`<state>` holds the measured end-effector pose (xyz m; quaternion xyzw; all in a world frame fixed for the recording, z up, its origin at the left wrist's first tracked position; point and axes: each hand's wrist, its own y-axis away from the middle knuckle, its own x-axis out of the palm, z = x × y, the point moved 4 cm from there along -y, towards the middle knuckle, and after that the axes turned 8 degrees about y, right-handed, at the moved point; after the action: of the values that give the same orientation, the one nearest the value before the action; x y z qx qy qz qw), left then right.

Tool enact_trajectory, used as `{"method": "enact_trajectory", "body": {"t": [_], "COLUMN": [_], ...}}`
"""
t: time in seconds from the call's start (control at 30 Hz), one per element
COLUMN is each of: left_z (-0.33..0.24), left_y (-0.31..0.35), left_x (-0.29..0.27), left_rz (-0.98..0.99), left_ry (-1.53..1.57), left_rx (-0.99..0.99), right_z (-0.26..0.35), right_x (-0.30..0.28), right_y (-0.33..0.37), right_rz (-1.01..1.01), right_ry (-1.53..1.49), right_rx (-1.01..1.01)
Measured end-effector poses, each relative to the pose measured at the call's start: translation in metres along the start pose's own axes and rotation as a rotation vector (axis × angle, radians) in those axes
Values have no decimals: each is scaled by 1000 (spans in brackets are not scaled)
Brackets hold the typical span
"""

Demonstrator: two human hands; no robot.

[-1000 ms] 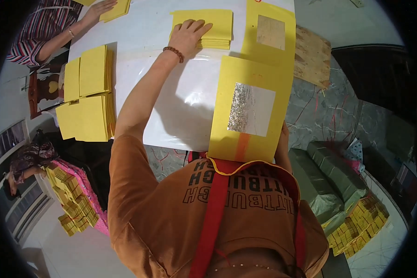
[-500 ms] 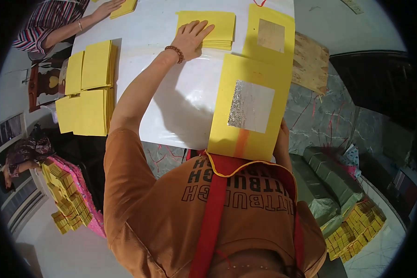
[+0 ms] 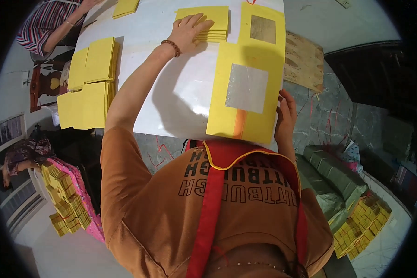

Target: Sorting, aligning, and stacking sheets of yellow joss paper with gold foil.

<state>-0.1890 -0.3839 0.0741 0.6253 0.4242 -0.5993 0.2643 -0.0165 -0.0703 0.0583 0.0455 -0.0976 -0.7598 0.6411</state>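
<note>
On the white-covered table, my left hand lies on a stack of yellow paper pieces, fingers spread over its near left part. The stack's layered near edge shows beside my fingers. Closer to me, a large yellow sheet lies with a silver square patch and an orange stripe below it. My right hand is at the table's right edge beside this sheet, fingers loosely bent and apart, nothing visible in them. Another yellow sheet with a duller square lies farther away.
Yellow stacks stand at the table's left. A person's arm in a striped sleeve reaches in at far left. A plywood board lies beyond the right edge. Green wrapped bundles and yellow bundles sit at lower right.
The near yellow sheet has lowered toward the table, and its silver patch reflects differently. My right hand, mostly hidden behind the sheet before, shows beside it. My left hand stays on the stack.
</note>
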Motion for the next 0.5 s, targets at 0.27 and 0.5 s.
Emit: {"method": "enact_trajectory", "body": {"t": [0.27, 0.5], "left_z": [-115, -195], "left_y": [72, 125], "left_x": [-58, -53], "left_rz": [-239, 12], "left_ry": [580, 383], "left_rx": [64, 304], "right_z": [28, 15], "right_x": [7, 13], "right_y": [17, 17], "right_rz": [35, 150], "right_ry": [604, 622], "right_rx": [-515, -485]}}
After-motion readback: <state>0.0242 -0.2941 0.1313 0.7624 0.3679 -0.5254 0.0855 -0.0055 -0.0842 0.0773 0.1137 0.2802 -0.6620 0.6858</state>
